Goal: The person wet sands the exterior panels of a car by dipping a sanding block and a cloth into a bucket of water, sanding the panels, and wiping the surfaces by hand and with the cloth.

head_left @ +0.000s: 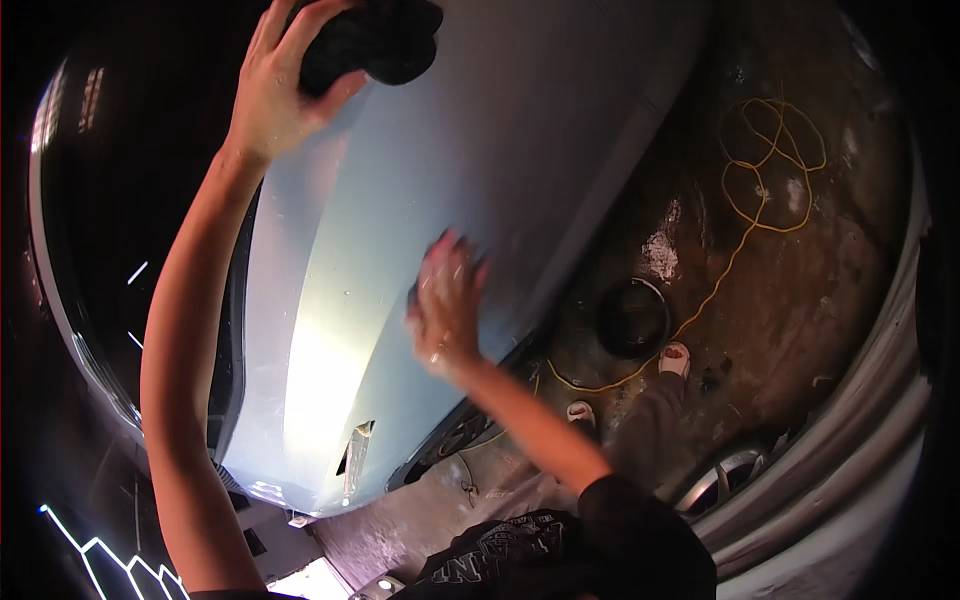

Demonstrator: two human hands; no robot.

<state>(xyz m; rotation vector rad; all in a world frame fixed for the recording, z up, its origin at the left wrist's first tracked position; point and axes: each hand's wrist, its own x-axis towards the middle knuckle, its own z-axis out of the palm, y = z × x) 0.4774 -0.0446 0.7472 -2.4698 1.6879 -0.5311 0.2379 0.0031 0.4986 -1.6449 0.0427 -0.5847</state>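
At the top of the view, my left hand (275,85) grips a black rounded block (375,45) against the upper part of a silver-grey car body panel (420,170). Its exact kind does not show. Lower down, over the middle of the same panel, is my right hand (448,305), palm down, its fingers blurred by motion. Dark edges show beside those fingers, but the thing under them is mostly hidden. Wet-looking spots glisten on the back of this hand. A bright light reflection runs down the panel, and a slot-like opening (355,462) lies near its lower end.
Right of the panel, a yellow cord (715,290) lies looped on the stained floor (640,210). Beside it sits a black round tub-like object (633,318). My sandalled foot (674,360) is near that. Grey draped sheeting (850,440) and a wheel (722,480) are at the lower right.
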